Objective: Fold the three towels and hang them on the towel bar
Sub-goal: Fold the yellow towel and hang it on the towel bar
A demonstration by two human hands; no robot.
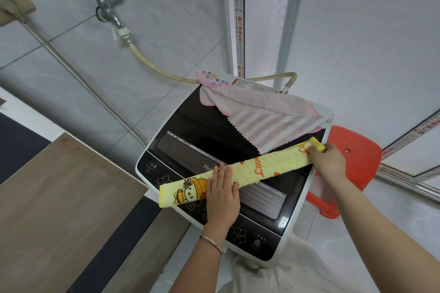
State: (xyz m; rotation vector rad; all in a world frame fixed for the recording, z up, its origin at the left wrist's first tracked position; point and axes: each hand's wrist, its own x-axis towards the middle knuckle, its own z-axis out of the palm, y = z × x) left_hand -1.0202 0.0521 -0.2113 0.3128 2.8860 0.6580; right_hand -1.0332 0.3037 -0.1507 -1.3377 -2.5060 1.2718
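where left fingers [222, 175] press, yellow towel [264, 168] beneath

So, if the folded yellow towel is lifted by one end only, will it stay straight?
Probably not: the yellow towel is soft cloth lying flat on the washing machine lid, so it should hang limp. Its fold may open, since only the left hand presses it flat. It seems light: the right hand pinches its end.

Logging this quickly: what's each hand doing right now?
Left hand: open, pressing flat on the yellow towel.
Right hand: pinching the yellow towel's far end.
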